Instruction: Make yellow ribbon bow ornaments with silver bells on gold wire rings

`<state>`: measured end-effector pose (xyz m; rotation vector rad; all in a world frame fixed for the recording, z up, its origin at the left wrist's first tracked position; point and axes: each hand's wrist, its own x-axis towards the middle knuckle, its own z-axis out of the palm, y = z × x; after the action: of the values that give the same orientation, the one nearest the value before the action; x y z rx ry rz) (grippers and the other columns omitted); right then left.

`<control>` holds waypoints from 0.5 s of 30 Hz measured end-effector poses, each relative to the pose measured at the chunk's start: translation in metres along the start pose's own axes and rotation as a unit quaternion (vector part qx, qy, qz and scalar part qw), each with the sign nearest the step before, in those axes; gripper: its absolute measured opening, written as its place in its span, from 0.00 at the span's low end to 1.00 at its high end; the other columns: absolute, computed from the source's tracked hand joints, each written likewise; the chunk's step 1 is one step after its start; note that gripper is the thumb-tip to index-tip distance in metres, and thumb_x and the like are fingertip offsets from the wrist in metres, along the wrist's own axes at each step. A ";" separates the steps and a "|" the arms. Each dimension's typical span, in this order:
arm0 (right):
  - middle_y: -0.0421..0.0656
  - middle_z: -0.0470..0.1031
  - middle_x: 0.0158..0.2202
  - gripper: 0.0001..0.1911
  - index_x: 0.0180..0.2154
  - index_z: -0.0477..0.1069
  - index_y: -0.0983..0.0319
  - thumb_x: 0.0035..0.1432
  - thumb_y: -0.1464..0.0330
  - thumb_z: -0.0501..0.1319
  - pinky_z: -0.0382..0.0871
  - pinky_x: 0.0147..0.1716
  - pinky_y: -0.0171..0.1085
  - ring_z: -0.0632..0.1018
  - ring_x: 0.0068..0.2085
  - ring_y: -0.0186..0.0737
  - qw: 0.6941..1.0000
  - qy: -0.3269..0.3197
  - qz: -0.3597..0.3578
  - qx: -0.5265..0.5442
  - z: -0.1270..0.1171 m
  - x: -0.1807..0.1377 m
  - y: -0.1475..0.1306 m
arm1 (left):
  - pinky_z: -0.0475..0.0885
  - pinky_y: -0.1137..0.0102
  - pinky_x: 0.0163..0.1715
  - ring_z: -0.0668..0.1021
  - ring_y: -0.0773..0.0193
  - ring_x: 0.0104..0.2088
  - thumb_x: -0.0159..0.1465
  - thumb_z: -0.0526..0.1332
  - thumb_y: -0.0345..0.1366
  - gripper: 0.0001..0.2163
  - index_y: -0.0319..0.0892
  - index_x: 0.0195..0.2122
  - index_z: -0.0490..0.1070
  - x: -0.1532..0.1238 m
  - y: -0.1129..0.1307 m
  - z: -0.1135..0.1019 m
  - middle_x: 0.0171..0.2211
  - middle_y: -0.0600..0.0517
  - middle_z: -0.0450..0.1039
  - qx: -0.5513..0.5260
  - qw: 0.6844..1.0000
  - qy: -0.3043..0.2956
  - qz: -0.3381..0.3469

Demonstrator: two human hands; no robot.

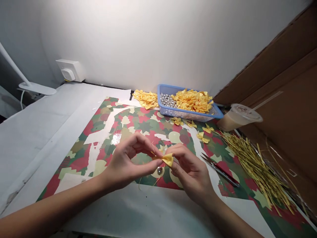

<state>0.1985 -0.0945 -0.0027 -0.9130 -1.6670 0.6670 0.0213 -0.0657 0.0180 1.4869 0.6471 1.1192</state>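
Observation:
Between my two hands is a small yellow ribbon bow (168, 160), held above the patterned paper. The thumb and fingertips of my left hand (132, 158) pinch it near its middle. My right hand (192, 168) grips its right end with thumb and forefinger. Thin yellowish strands trail down from under the fingers. A small silver bell (159, 170) shows just below the bow; whether it hangs from a strand or lies on the paper I cannot tell. Part of the bow is hidden behind the left fingertips.
A blue basket (193, 116) holds silver bells (168, 100) and yellow bows (193, 100). More bows (146, 99) lie left of it, others in front. At right are scissors (220, 170), gold-green twist ties (255, 165) and a lidded drink cup (237, 117). A white lamp (37, 88) stands left.

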 end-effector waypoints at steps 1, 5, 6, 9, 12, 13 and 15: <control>0.41 0.73 0.29 0.06 0.34 0.71 0.59 0.64 0.67 0.57 0.70 0.26 0.33 0.74 0.30 0.35 1.000 -0.002 0.001 0.012 0.000 0.000 0.000 | 0.77 0.73 0.37 0.79 0.69 0.32 0.53 0.69 0.25 0.11 0.41 0.30 0.67 0.000 0.000 0.000 0.29 0.55 0.75 -0.010 1.000 -0.004 -0.008; 0.40 0.71 0.28 0.06 0.34 0.71 0.58 0.64 0.67 0.57 0.69 0.26 0.31 0.73 0.30 0.34 0.999 -0.007 -0.005 0.040 0.000 -0.001 -0.003 | 0.76 0.75 0.35 0.78 0.70 0.31 0.52 0.70 0.26 0.13 0.41 0.30 0.65 0.001 0.000 0.000 0.29 0.55 0.76 -0.069 0.996 -0.011 -0.063; 0.40 0.71 0.28 0.06 0.35 0.71 0.58 0.65 0.67 0.57 0.69 0.26 0.31 0.73 0.29 0.34 0.999 -0.007 -0.006 0.042 0.000 -0.002 -0.004 | 0.75 0.75 0.35 0.78 0.70 0.31 0.52 0.70 0.26 0.13 0.41 0.30 0.65 0.000 0.000 0.000 0.29 0.55 0.77 -0.082 0.994 -0.011 -0.076; 0.39 0.70 0.27 0.06 0.35 0.71 0.57 0.64 0.70 0.57 0.67 0.24 0.30 0.71 0.28 0.34 0.999 -0.007 -0.003 0.043 0.000 -0.004 -0.006 | 0.75 0.75 0.35 0.79 0.70 0.31 0.53 0.70 0.26 0.13 0.41 0.30 0.64 0.000 -0.001 0.001 0.28 0.55 0.77 -0.107 0.989 -0.013 -0.098; 0.40 0.70 0.28 0.06 0.35 0.70 0.57 0.63 0.73 0.57 0.66 0.23 0.30 0.71 0.29 0.34 0.999 -0.008 0.006 0.043 0.000 -0.007 -0.005 | 0.75 0.76 0.35 0.79 0.70 0.31 0.52 0.70 0.26 0.13 0.41 0.29 0.64 -0.001 -0.001 0.001 0.29 0.55 0.78 -0.117 0.987 -0.017 -0.107; 0.40 0.70 0.28 0.06 0.35 0.70 0.57 0.62 0.73 0.57 0.66 0.23 0.30 0.71 0.29 0.34 0.999 -0.009 0.008 0.043 0.000 -0.007 -0.005 | 0.75 0.76 0.35 0.79 0.71 0.31 0.52 0.70 0.25 0.13 0.41 0.29 0.64 -0.001 -0.001 0.001 0.28 0.55 0.78 -0.119 0.987 -0.018 -0.108; 0.40 0.69 0.29 0.06 0.35 0.70 0.57 0.62 0.74 0.57 0.66 0.25 0.30 0.71 0.29 0.34 0.999 -0.011 0.010 0.041 0.000 -0.007 -0.005 | 0.76 0.76 0.35 0.79 0.71 0.31 0.52 0.70 0.25 0.13 0.41 0.29 0.65 -0.001 -0.001 0.001 0.28 0.55 0.78 -0.120 0.987 -0.018 -0.106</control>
<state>0.1987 -0.1032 -0.0028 -0.8681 -1.6401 0.7570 0.0218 -0.0668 0.0172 1.2000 0.6068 0.9664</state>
